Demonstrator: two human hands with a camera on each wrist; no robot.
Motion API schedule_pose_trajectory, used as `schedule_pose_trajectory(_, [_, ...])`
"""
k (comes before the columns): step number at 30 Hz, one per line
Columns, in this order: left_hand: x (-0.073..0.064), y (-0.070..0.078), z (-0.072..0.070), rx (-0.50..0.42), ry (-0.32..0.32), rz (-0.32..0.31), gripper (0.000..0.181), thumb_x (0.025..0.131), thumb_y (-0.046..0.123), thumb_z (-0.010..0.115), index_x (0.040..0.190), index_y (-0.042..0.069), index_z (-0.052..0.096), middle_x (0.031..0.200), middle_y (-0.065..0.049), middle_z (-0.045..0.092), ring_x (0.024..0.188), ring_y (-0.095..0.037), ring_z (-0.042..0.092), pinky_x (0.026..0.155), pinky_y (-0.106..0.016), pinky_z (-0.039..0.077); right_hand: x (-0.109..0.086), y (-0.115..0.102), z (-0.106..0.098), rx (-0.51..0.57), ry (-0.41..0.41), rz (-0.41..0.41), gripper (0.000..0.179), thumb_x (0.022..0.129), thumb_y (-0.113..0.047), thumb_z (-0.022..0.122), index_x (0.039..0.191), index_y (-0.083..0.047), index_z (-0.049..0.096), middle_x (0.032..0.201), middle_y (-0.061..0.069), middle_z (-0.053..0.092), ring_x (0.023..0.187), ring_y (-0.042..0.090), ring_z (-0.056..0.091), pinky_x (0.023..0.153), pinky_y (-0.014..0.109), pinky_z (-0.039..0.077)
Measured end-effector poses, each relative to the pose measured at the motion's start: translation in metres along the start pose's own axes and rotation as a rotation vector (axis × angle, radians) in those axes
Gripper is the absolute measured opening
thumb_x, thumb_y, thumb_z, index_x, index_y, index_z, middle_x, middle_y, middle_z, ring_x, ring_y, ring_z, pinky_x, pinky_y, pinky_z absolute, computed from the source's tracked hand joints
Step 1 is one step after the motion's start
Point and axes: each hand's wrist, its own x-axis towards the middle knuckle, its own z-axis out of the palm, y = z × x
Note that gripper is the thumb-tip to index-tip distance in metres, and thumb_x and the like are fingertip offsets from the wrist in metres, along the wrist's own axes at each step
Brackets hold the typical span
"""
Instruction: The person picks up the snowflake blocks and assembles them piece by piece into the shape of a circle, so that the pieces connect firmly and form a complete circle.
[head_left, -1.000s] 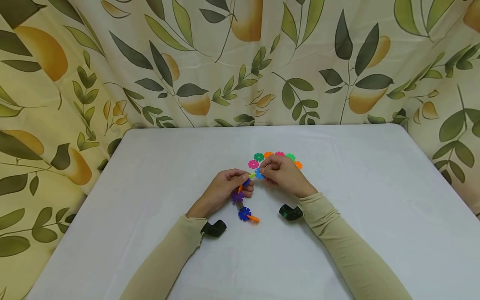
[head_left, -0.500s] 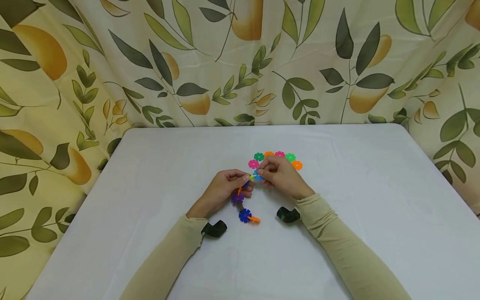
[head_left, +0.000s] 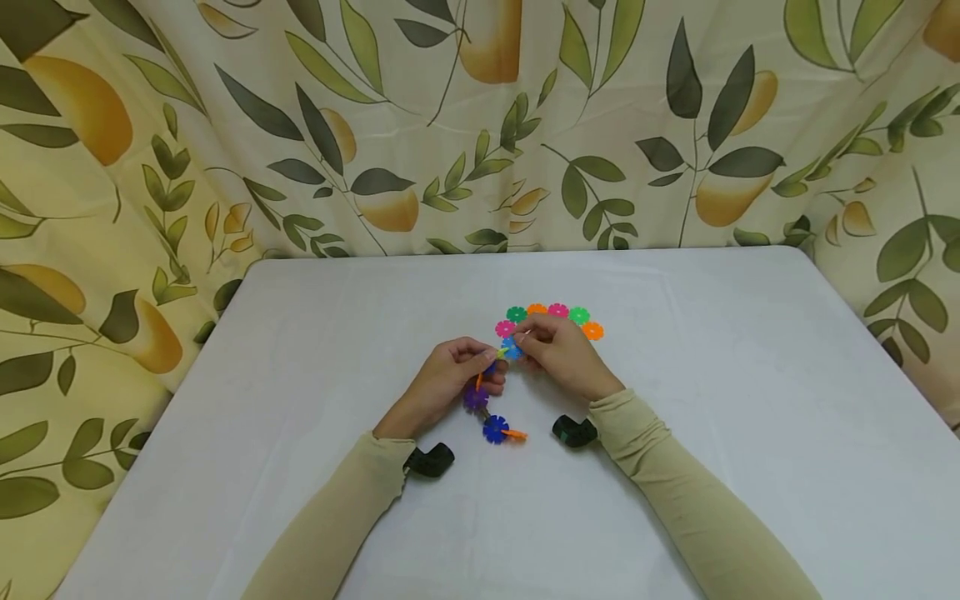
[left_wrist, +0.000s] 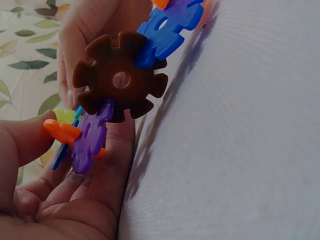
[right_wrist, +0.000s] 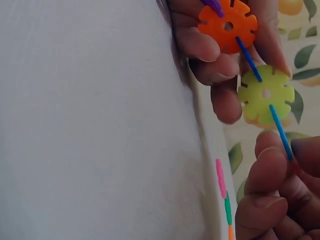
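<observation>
My left hand holds a chain of interlocking notched plastic discs, its thumb and fingers around the stretch near the dark blue disc. The yellow-green disc stands at its fingertips. Edge-on, a light blue disc sits in a slot of the yellow-green one, and my right hand pinches its far side. Toward me trail an orange disc, a purple disc, a brown disc, a blue disc and an orange end disc.
Beyond my hands, several loose discs lie in an arc on the white table, among them a pink disc, a dark green disc and an orange disc. A patterned cloth hangs behind. Black wrist cameras sit below both hands.
The right hand has shifted slightly left and toward me with the light blue disc, closer to the yellow-green disc. The chain's trailing end has swung a little right. The left hand stays nearly still.
</observation>
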Motion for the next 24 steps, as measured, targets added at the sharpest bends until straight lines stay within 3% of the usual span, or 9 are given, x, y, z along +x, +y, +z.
schedule_pose_trajectory(10, [0.0, 0.001, 0.001, -0.053, 0.055, 0.051, 0.013, 0.11, 0.001, 0.057, 0.12, -0.008, 0.058, 0.122, -0.031, 0.071, 0.095, -0.022, 0.076, 0.091, -0.039, 0.063, 0.003, -0.002, -0.027, 0.027, 0.066, 0.021, 0.021, 0.108, -0.008, 0.062, 0.117, 0.009, 0.069, 0.087, 0.016, 0.072, 0.07, 0.022, 0.063, 0.059, 0.027, 0.052])
schedule_pose_trajectory(18, [-0.001, 0.0, -0.006, -0.047, -0.006, 0.048, 0.013, 0.111, 0.003, 0.057, 0.12, -0.006, 0.058, 0.12, -0.026, 0.073, 0.101, -0.024, 0.075, 0.095, -0.04, 0.061, 0.0, 0.002, -0.059, -0.015, 0.138, 0.055, 0.026, 0.108, -0.012, 0.064, 0.121, 0.009, 0.069, 0.095, 0.022, 0.072, 0.074, 0.024, 0.064, 0.063, 0.026, 0.054])
schedule_pose_trajectory(24, [0.0, -0.001, -0.011, -0.033, -0.055, 0.048, 0.012, 0.112, 0.004, 0.056, 0.115, -0.006, 0.061, 0.111, -0.021, 0.076, 0.095, -0.024, 0.076, 0.093, -0.039, 0.062, -0.002, 0.014, -0.077, -0.162, 0.209, 0.063, 0.025, 0.107, -0.013, 0.064, 0.118, 0.008, 0.073, 0.101, 0.023, 0.074, 0.083, 0.025, 0.068, 0.073, 0.024, 0.056])
